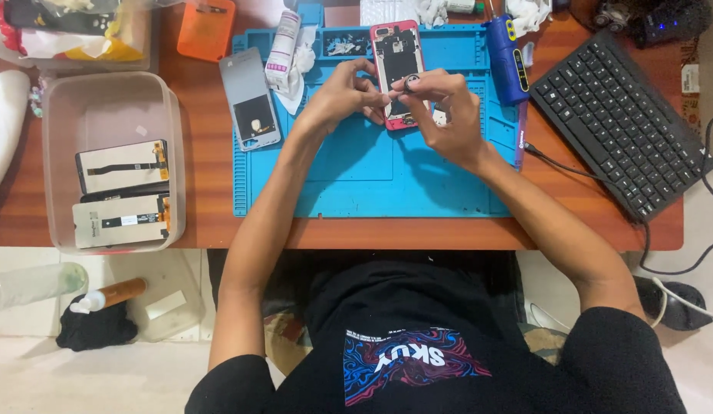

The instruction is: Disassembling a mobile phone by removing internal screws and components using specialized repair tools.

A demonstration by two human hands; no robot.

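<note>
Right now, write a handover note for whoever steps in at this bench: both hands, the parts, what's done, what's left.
Left hand: fingertips pinch at the small round dark part, over the opened phone.
Right hand: grip closed on the same round part from the other side.
Phone: red-framed, back off, insides showing, lying at the top of the blue work mat.
Grey back cover: on the mat's left edge, beside a white tube.
Blue powered driver: on the mat, right of the phone.
Done: phone opened.
Left: phone remains open, cover off.

Phone-repair bench: blue repair mat, opened phone
</note>
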